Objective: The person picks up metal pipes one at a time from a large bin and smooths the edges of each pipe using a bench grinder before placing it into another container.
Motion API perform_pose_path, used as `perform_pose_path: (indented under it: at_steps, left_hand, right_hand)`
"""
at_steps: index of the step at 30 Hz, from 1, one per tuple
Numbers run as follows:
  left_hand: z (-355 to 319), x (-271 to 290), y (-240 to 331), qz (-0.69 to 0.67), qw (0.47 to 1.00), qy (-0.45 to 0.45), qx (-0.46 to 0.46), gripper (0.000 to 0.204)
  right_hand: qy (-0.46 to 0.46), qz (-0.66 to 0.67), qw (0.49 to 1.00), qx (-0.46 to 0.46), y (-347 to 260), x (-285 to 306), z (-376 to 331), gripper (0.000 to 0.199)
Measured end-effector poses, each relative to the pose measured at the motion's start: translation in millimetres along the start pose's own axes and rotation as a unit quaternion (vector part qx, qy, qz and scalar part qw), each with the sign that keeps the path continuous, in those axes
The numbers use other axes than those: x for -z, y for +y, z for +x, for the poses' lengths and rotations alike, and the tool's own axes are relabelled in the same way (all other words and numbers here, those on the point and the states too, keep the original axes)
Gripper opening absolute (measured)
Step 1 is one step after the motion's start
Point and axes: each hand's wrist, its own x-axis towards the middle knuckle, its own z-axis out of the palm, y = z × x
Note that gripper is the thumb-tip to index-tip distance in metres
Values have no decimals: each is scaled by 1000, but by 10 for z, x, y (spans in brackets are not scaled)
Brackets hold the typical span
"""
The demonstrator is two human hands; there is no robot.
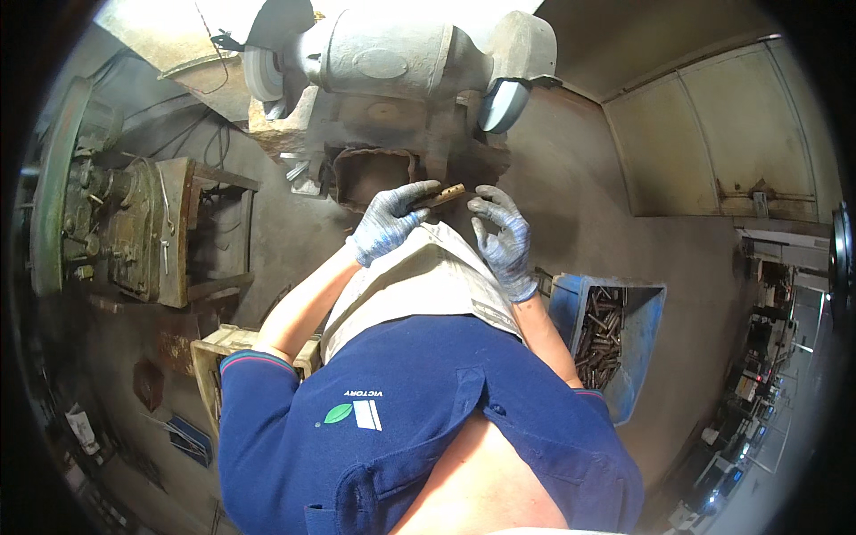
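My left hand (388, 221), in a grey-blue knitted glove, pinches a short brass-coloured metal piece (448, 193) between thumb and fingers. Small dark spots like holes show along it, and its far end tilts up to the right. Just to the right of the piece is my right hand (505, 236), gloved alike, its thumb and fingers apart and curved toward it. A small gap separates the right fingertips from the piece. Both hands are above my lap, in front of a bench grinder (383, 55) with a pale wheel (262, 73) on the left and a bluish wheel (505, 105) on the right.
By my right arm a blue bin (644, 343) holds many small metal pieces (603, 334). A pale crate (207, 357) stands by my left elbow. Farther left is a greenish machine (125, 227) on a stand. Metal panels (713, 134) rise at the far right.
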Motion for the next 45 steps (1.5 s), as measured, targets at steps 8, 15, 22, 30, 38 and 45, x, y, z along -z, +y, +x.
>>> perform_pose_path:
  at_steps: [8,15,22,30,38,45]
  left_hand:
    - [129,-33,150,2,997,-71,-22,49]
    - [131,-1,121,-101,988,-89,70,51]
    - [136,102,71,-91,987,-88,103,46]
    - [115,72,67,-70,996,34,48,22]
    - [298,-182,174,-109,988,96,52,17]
    - [713,-274,-6,-137,982,125,44,17]
  right_hand:
    - [9,-48,999,23,-189,90,0,28]
    - [36,46,997,-42,-188,-13,-67,18]
    - [25,50,993,-106,-195,-41,-186,16]
    - [112,97,984,-98,-158,34,-193,17]
    - [100,78,991,-48,-61,114,-3,17]
    - [127,83,988,5,175,216,176,15]
